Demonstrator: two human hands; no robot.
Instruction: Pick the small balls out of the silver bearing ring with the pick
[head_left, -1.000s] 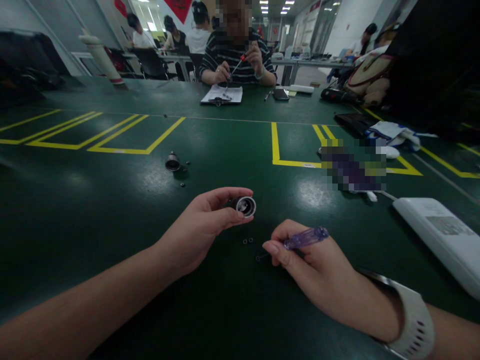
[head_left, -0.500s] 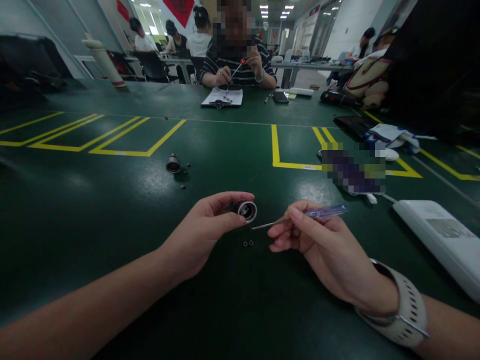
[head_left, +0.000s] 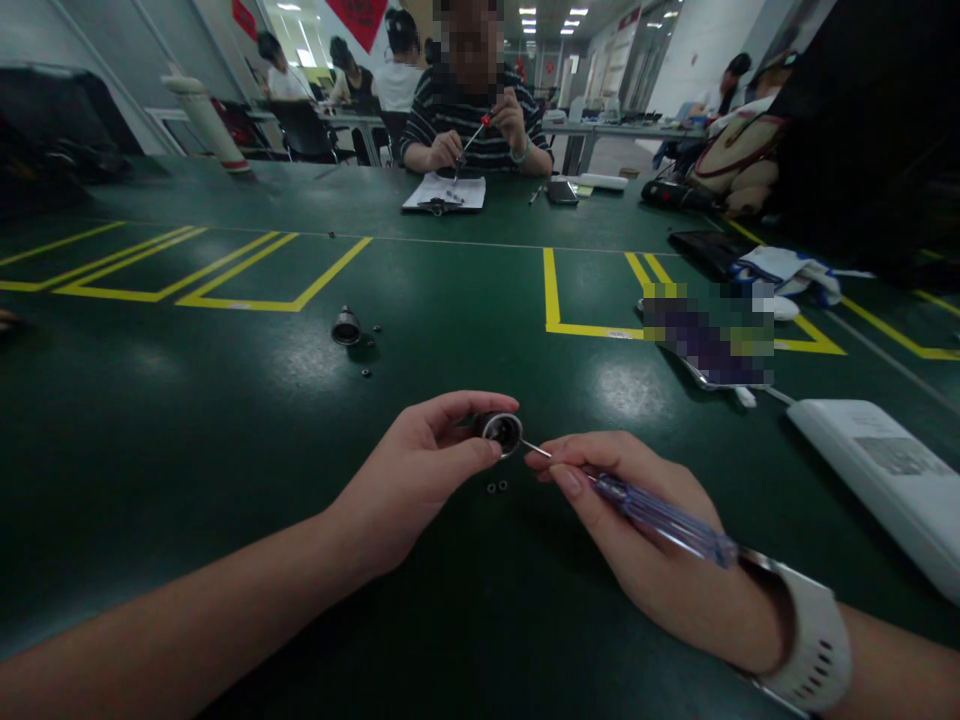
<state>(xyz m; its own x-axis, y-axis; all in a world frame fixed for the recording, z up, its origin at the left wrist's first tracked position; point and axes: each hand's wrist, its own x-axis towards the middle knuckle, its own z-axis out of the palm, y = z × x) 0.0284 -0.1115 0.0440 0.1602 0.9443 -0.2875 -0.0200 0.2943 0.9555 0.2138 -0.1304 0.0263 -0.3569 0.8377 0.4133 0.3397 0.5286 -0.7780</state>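
My left hand (head_left: 420,465) is closed round a small hollow metal cylinder (head_left: 504,430), its open end tilted to the right. A screwdriver (head_left: 660,515) with a clear purplish handle lies in the closed fingers of my right hand (head_left: 637,540). The screwdriver's thin shaft points left, its tip at the cylinder's mouth; whether it touches inside is hidden. On the table just below the cylinder lie two small nuts (head_left: 497,487). Farther off stands a similar metal part (head_left: 346,327), with several small nuts (head_left: 367,372) around it.
Yellow tape lines (head_left: 247,307) mark the green table (head_left: 435,310). To the right are a phone (head_left: 705,350) on a cable and a white power bank (head_left: 877,460). Across the table a person (head_left: 472,125) holds a red-handled tool over a clipboard (head_left: 444,193).
My right hand has turned the screwdriver so its handle now slopes down to the right and its tip has come to the cylinder's mouth. The left hand moved slightly right.
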